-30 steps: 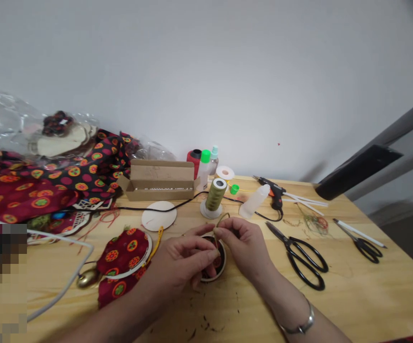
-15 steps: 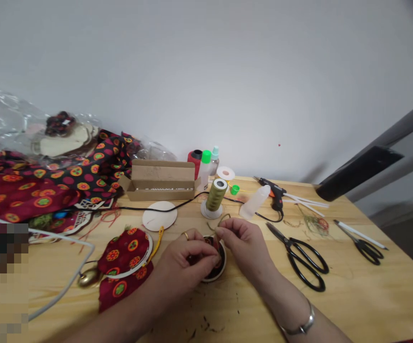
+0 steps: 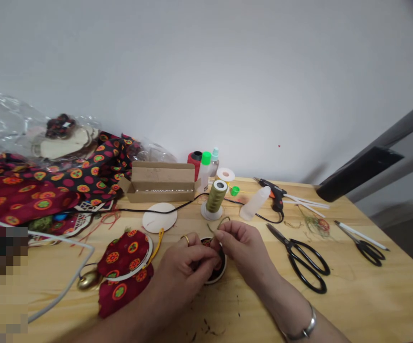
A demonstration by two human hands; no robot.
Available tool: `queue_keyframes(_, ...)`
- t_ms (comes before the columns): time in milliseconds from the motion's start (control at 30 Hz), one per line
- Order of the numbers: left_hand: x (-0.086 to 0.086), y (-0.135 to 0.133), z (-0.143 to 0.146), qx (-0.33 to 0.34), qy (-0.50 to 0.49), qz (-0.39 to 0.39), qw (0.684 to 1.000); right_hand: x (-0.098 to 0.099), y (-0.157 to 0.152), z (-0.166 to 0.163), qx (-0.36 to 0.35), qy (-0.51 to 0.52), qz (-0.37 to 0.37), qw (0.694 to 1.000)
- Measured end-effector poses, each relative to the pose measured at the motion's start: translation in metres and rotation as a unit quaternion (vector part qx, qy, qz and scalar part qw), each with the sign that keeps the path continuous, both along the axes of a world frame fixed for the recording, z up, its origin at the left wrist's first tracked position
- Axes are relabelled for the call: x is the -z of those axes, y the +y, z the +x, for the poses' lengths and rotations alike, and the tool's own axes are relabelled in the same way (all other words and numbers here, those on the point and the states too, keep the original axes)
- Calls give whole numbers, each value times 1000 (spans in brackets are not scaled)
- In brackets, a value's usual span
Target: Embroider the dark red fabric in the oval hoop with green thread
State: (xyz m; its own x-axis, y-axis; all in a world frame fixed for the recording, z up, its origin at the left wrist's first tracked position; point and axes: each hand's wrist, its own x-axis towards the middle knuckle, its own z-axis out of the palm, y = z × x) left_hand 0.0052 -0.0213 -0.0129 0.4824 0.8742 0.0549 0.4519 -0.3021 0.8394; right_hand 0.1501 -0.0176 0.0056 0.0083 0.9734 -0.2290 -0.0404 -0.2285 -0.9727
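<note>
A plain, pale grey wall (image 3: 199, 71) fills the upper part of the view, marked by one small red spot (image 3: 279, 146). Soft light brightens its middle, and the corners fall dimmer. Against it stands a table (image 3: 356, 300) of light wood with visible grain. At the right, grey bars (image 3: 408, 120) slant past a thick black piece (image 3: 360, 172), which casts a blurred shadow; beyond the table's edge lies a dark area, too dim to identify.

From the large black scissors (image 3: 288, 245), a glue gun (image 3: 276, 192) lies at eleven o'clock, smaller scissors (image 3: 358, 242) at three, a cardboard box (image 3: 160, 195) at ten.
</note>
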Motion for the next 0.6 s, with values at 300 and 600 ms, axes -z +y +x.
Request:
queue_keyframes(300,-1,1,1,-4,23,16,1000,3,0,0,-6,50,-14,999)
queue_keyframes(600,-3,1,2,18,9,20,1000,2,-2,-3,-7,74,-18,997)
